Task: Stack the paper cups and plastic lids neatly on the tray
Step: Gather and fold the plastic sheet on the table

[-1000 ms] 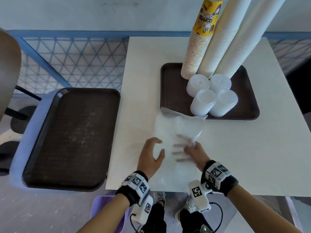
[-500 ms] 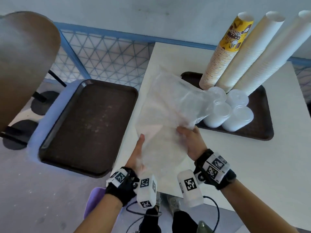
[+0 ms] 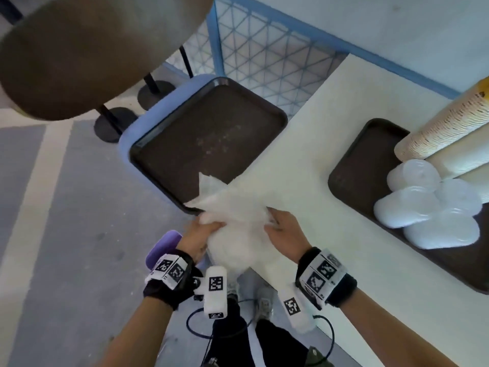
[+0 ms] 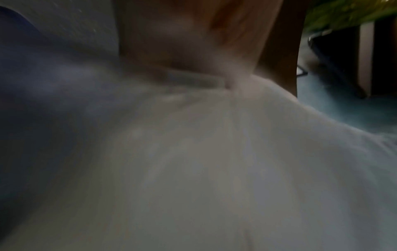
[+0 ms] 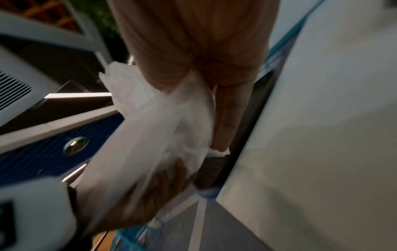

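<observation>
A crumpled clear plastic bag (image 3: 232,221) is bunched between both hands at the near left corner of the white table (image 3: 317,160). My left hand (image 3: 197,234) grips its left side and my right hand (image 3: 284,227) grips its right side. The bag (image 5: 154,122) shows in the right wrist view under my fingers, and it fills the blurred left wrist view (image 4: 214,161). On the brown tray (image 3: 365,165) at the right stand tall stacks of paper cups (image 3: 444,125) and several stacks of clear plastic lids (image 3: 423,205).
A second brown tray (image 3: 206,141), bare, lies on a blue stool left of the table. A round brown tabletop (image 3: 87,49) on a black stand looms at upper left. A blue mesh fence (image 3: 264,49) runs behind. Grey floor lies below.
The bag was flat on the table, then lifted and spread in the air; now both hands have crumpled it together low at the table's near left corner. The head view has swung left.
</observation>
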`<state>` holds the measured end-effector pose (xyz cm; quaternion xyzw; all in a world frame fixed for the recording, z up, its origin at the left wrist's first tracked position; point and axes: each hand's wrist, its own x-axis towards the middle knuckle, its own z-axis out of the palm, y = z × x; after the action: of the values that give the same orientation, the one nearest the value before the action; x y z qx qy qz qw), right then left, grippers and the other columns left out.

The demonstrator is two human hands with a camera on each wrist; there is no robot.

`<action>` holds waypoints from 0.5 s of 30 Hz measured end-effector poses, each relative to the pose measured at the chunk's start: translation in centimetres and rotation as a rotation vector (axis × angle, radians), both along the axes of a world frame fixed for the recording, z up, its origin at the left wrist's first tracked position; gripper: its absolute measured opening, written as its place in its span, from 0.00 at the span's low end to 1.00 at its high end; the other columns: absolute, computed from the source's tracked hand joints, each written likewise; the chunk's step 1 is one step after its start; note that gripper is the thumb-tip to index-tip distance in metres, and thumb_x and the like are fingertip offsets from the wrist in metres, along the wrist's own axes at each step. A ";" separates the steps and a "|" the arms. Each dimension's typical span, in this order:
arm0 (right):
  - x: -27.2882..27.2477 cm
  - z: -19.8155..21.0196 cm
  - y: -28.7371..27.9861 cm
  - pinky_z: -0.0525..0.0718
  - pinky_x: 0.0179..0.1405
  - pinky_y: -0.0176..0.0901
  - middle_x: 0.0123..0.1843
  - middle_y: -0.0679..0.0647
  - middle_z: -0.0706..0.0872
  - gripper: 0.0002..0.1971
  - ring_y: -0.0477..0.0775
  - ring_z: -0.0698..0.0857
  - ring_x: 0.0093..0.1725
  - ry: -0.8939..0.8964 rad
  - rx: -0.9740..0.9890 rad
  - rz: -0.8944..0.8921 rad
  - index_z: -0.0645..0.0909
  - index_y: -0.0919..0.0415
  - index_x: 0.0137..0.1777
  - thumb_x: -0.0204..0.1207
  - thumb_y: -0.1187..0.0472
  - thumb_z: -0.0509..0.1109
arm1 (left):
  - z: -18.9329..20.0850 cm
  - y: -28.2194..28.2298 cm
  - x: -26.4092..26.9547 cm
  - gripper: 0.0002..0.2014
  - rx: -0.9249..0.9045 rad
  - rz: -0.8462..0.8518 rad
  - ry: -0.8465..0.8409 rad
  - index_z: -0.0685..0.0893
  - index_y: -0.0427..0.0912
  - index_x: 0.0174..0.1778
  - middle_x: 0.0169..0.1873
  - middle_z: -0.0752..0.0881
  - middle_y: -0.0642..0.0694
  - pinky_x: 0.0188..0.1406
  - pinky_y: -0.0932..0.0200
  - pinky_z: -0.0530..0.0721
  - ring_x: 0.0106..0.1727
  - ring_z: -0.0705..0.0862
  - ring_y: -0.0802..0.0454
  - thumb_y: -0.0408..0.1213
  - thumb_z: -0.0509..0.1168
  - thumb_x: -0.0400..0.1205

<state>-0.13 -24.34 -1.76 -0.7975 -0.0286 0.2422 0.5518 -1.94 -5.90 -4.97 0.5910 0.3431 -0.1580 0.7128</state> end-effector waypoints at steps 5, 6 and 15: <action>-0.4 -1.5 6.4 0.75 0.50 0.27 0.59 0.56 0.86 0.22 0.48 0.81 0.56 -0.105 -0.038 0.217 0.80 0.63 0.63 0.71 0.77 0.60 | 2.1 5.0 -2.9 0.18 -0.193 0.283 -0.165 0.87 0.49 0.36 0.26 0.89 0.56 0.33 0.63 0.84 0.35 0.86 0.56 0.37 0.53 0.83; -0.5 -1.7 7.8 0.75 0.47 0.27 0.57 0.56 0.87 0.20 0.49 0.82 0.55 -0.108 -0.023 0.245 0.82 0.62 0.61 0.71 0.76 0.64 | 2.4 5.9 -3.3 0.20 -0.252 0.312 -0.201 0.89 0.48 0.39 0.31 0.90 0.53 0.34 0.65 0.85 0.39 0.87 0.56 0.41 0.51 0.84; -1.2 -3.6 19.7 0.75 0.53 0.47 0.59 0.68 0.81 0.11 0.64 0.81 0.59 -0.161 -0.300 0.679 0.79 0.72 0.54 0.75 0.65 0.66 | -0.4 13.9 -6.6 0.11 0.190 0.236 -0.250 0.78 0.41 0.57 0.43 0.88 0.53 0.43 0.70 0.83 0.43 0.86 0.62 0.30 0.65 0.80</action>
<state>-1.33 -4.68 -5.32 -0.8310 -0.2989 0.3492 0.3133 -8.49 7.98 -5.42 0.6263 0.3322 0.0347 0.7044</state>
